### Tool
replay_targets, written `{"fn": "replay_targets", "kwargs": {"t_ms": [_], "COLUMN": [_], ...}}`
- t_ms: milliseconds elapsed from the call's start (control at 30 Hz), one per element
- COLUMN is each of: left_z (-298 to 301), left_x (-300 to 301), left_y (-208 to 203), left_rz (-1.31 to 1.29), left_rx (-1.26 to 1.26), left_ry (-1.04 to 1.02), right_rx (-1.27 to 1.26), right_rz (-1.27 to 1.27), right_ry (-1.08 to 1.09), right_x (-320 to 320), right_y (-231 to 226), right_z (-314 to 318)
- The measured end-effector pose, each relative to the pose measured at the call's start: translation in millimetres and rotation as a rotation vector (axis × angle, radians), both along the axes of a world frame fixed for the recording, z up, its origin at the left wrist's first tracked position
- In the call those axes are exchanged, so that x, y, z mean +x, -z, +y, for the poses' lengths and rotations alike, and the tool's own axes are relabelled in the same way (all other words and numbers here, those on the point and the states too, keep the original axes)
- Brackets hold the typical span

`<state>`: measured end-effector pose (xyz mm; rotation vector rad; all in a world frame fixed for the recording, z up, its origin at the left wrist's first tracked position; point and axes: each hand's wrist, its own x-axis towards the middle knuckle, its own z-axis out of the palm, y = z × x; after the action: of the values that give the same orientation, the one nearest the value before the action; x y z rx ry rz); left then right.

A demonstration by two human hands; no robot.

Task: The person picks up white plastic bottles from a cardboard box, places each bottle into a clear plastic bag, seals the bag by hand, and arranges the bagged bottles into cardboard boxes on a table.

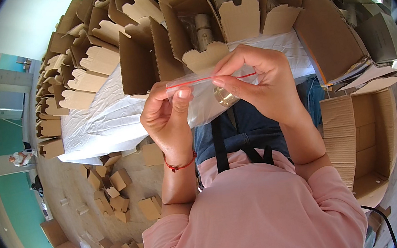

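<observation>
Pinching a clear bag [201, 107] tight with left hand [163, 112] and right hand [264, 76].
Hard to see all of a round gold thing [225, 97], partly covered by right hand.

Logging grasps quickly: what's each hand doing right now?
Left hand: closed, pinching the clear plastic bag with a red strip.
Right hand: closed, pinching the same bag along its strip, farther right.
</observation>
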<state>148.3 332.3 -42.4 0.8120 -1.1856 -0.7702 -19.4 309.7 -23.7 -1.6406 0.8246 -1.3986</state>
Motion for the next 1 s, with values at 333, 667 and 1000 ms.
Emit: {"fn": "replay_targets", "kwargs": {"t_ms": [333,667,1000], "left_z": [0,-2,-1], "left_x": [2,0,0], "left_y": [1,-9,-10], "left_rz": [0.03,-0.127,-0.193], "left_rx": [-0.01,0.102,0.088], "left_ry": [-0.003,0.083,0.055], "right_rx": [0.039,0.053,0.019], "right_rz": [-0.056,-0.07,-0.02], "right_ry": [0.004,-0.047,-0.021], "right_x": [6,6,5], "right_y": [-1,-2,-4], "right_z": [2,3,4]}}
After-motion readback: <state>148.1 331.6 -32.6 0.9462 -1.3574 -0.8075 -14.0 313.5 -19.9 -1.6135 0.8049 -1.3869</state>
